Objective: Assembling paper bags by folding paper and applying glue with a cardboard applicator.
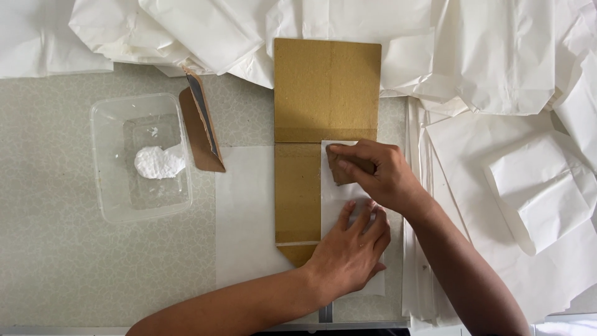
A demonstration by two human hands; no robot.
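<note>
A long brown cardboard template [317,106] lies on a white sheet of paper [245,211] in the middle of the table. My left hand [351,249] presses flat on a folded white flap [336,193] beside the template's lower right edge. My right hand [373,171] is closed on a small brown cardboard scrap [341,172] and holds it against the flap's upper part.
A clear plastic tub [140,155] with a lump of white paste [158,162] sits at the left, a brown cardboard piece [202,127] leaning on its right rim. Crumpled white paper [249,31] fills the back. Folded white paper bags [541,186] and stacked sheets lie at the right.
</note>
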